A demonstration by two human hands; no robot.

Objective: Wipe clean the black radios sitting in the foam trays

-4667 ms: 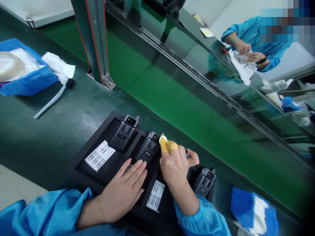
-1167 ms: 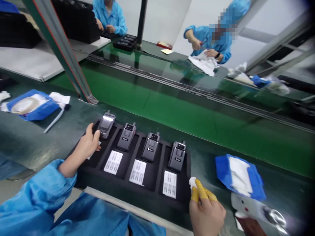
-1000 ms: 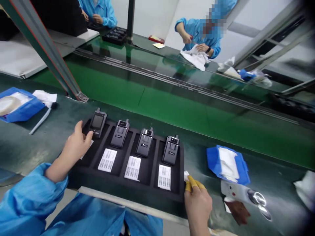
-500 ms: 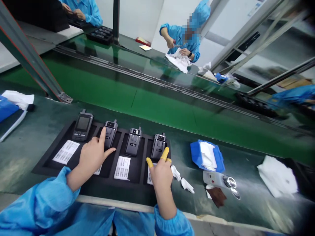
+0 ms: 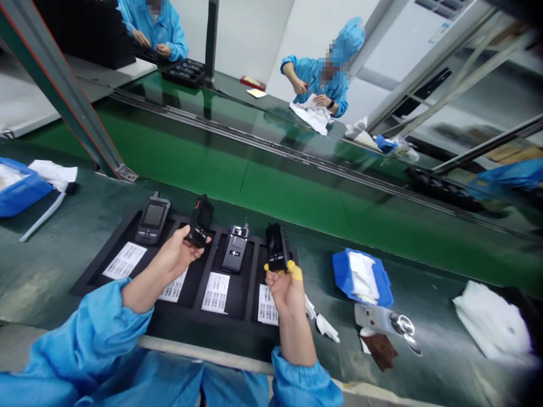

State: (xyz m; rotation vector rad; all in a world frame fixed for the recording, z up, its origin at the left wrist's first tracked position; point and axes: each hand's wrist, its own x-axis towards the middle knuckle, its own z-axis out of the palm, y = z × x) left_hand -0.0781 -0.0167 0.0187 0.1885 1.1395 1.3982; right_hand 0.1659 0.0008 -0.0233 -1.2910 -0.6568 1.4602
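Observation:
My left hand (image 5: 180,249) is closed round a black handheld radio (image 5: 201,220), tilted with its screen and keys showing. In my right hand (image 5: 285,282), with yellow finger cots on some fingertips, is another radio (image 5: 277,246), screen side toward me. Both are over a black compartmented tray (image 5: 193,308). Between my hands a third radio (image 5: 235,250) lies back side up in its compartment. At the tray's left end rests one more radio (image 5: 153,219), screen up. White label sheets, such as the barcode sheet (image 5: 215,292), lie in the compartments below the radios.
Right of the tray stand a blue bin (image 5: 384,282) with white cloths, a grey-white dispenser (image 5: 373,316) and a brown cloth (image 5: 380,350). Another blue bin (image 5: 25,195) is at far left. Beyond the green conveyor (image 5: 271,169), co-workers in blue sit; one handles white cloth (image 5: 311,116).
Both hands have taken hold of the radios they were touching, raised them and turned them from back side to screen side. The view has shifted slightly.

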